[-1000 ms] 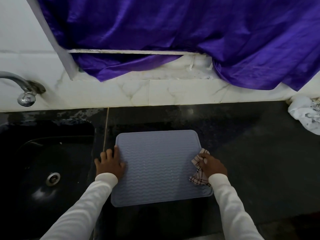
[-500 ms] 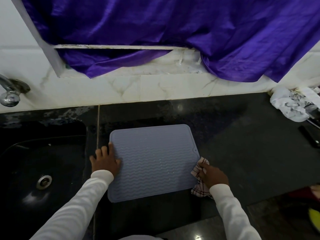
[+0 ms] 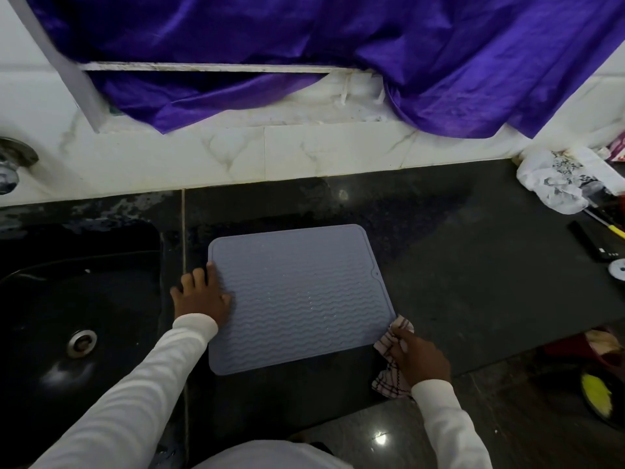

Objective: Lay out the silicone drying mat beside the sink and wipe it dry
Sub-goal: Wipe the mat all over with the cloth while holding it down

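A grey-blue silicone mat (image 3: 301, 296) with wavy ridges lies flat on the black counter (image 3: 473, 265), just right of the dark sink (image 3: 67, 316). My left hand (image 3: 199, 296) presses flat on the mat's left edge, fingers spread. My right hand (image 3: 419, 358) grips a checked white and red cloth (image 3: 389, 377) bunched at the mat's near right corner, mostly off the mat and over the counter edge. Small water drops show on the ridges.
A tap (image 3: 10, 170) juts from the marble wall at far left. Purple fabric (image 3: 338, 45) hangs over the ledge behind. A crumpled white bag (image 3: 558, 184), a dark remote-like bar (image 3: 595, 242) and a small disc (image 3: 619, 267) sit at the right.
My right hand with the cloth has slid down the mat's right edge to the near right corner and partly off it. The left hand stays pressed on the left edge. The view shifted right.
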Demonstrator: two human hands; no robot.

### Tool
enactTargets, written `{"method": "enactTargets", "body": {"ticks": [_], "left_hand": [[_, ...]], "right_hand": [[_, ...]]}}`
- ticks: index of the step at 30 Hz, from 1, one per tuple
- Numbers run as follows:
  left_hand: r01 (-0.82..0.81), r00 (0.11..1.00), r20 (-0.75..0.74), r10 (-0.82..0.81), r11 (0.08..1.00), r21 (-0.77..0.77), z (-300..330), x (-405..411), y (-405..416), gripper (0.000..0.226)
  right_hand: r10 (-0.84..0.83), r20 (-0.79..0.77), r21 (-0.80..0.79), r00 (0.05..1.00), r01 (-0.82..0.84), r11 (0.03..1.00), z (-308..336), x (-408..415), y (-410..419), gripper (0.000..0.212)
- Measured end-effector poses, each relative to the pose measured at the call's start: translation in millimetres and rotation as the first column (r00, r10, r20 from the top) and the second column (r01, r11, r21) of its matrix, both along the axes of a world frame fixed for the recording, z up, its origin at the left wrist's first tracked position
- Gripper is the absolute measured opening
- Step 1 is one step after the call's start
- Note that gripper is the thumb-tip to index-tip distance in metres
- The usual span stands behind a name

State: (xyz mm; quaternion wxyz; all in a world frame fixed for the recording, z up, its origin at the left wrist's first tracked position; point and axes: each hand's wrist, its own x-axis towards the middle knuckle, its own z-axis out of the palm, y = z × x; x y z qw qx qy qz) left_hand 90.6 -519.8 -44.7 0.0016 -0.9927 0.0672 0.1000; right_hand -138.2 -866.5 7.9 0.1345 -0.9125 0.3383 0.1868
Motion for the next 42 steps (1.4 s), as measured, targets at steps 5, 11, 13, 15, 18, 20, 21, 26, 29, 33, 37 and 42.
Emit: {"method": "enactTargets", "body": {"ticks": [5,11,13,15,18,20,21,26,29,33,37,42], "left_hand": [[0.005,1.0,-0.004,-0.005,1.0,-0.017,-0.1,1.3,2.1,0.078],[0.012,1.0,-0.023,-0.012,1.0,0.004,1.8,2.8,4.7,0.078],[0.003,0.999,-0.042,-0.003,1.0,-0.006,4.8,5.1,6.4,0.077],[-0.006,0.996,-0.089,0.004,1.0,-0.014,10.0,9.9,7.6,0.076],[0.01,0.987,-0.162,-0.015,0.999,-0.031,16.8,17.7,9.0,0.073],[0.039,0.981,-0.187,-0.049,0.998,-0.057,20.7,23.3,15.1,0.071],[0.063,0.978,-0.195,-0.076,0.996,-0.07,20.9,26.2,18.5,0.072],[0.198,0.954,-0.219,-0.206,0.978,-0.06,21.1,45.9,39.1,0.08],[0.236,0.924,-0.298,-0.24,0.97,-0.052,22.0,56.3,42.5,0.088],[0.263,0.907,-0.33,-0.262,0.964,-0.041,19.8,62.6,42.8,0.096],[0.294,0.905,-0.316,-0.285,0.956,-0.021,18.0,65.2,42.4,0.095],[0.304,0.899,-0.32,-0.299,0.952,-0.036,15.7,66.7,44.3,0.091]], "right_hand": [[-0.019,0.022,0.013,1.0,0.018,1.0,-0.8,-10.5,10.8,0.038],[-0.071,0.118,0.267,0.991,0.037,0.963,3.0,-3.9,19.4,0.028],[-0.079,0.188,0.408,0.979,-0.005,0.913,6.6,8.7,29.6,0.017],[-0.158,0.237,0.607,0.958,-0.019,0.795,15.9,29.7,47.9,0.014],[-0.109,0.339,0.708,0.935,-0.177,0.683,29.0,76.5,82.0,0.021],[-0.022,0.395,0.721,0.918,-0.295,0.627,30.9,115.1,109.2,0.02],[0.026,0.407,0.707,0.913,-0.333,0.624,31.1,135.4,121.9,0.023],[0.254,0.402,0.601,0.88,-0.463,0.652,20.2,238.1,189.1,0.034],[0.36,0.401,0.437,0.843,-0.521,0.733,3.4,279.3,216.3,0.039],[0.43,0.325,0.267,0.842,-0.518,0.812,-19.6,300.7,229.7,0.042],[0.513,0.285,0.181,0.809,-0.571,0.8,-27.6,307.4,233.8,0.044],[0.69,0.189,0.15,0.698,-0.715,0.682,-22.8,313.8,238.4,0.041]]}}
